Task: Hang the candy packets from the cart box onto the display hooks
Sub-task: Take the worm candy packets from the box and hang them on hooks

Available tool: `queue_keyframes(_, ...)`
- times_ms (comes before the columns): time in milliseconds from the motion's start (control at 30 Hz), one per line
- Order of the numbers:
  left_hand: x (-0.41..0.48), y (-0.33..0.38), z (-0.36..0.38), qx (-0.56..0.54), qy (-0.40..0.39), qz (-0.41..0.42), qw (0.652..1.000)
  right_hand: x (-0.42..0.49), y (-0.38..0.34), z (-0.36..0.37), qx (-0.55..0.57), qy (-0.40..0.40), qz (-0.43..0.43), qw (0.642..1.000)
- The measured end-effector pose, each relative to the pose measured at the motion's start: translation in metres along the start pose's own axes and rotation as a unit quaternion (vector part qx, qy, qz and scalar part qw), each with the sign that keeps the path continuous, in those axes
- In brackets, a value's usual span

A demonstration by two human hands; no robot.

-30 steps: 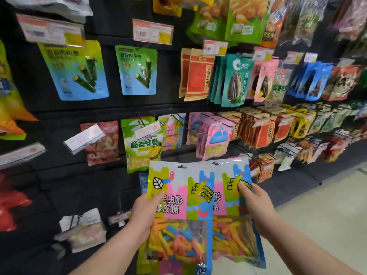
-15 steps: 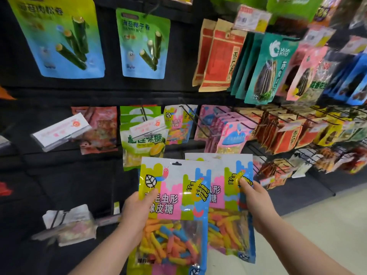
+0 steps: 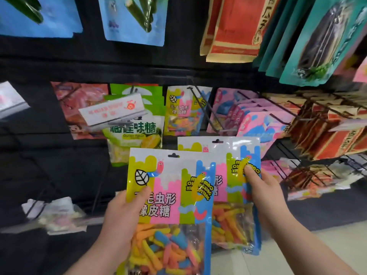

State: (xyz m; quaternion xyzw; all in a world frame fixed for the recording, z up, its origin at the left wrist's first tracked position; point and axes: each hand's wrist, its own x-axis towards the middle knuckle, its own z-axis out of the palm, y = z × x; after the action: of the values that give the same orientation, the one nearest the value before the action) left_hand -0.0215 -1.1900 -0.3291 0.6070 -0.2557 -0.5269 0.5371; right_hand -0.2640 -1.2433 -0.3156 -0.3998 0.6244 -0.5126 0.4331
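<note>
Two packets held below the hook, neither hung yet. Left hand: fingers clamped on the front packet at its left edge; right hand pinches the rear packet. One matching packet already hangs on the hook; cart box out of view.

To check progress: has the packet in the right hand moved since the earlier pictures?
Yes: the packet in the right hand rose up-left, its top now nearly at the bottom of the hung matching packet.
</note>
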Motion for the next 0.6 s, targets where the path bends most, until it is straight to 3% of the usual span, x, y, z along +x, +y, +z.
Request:
queue_keyframes(333, 0.017, -0.016, 0.027, -0.053, 0.001, 0.016, 0.998, 0.036, 0.010, -0.002, 0.036, -0.002, -0.061, 0.998)
queue_keyframes(600, 0.026, -0.023, 0.030, -0.011, 0.008, 0.023, 1.000, 0.051, 0.012, 0.007, 0.055, -0.014, -0.068, 0.996)
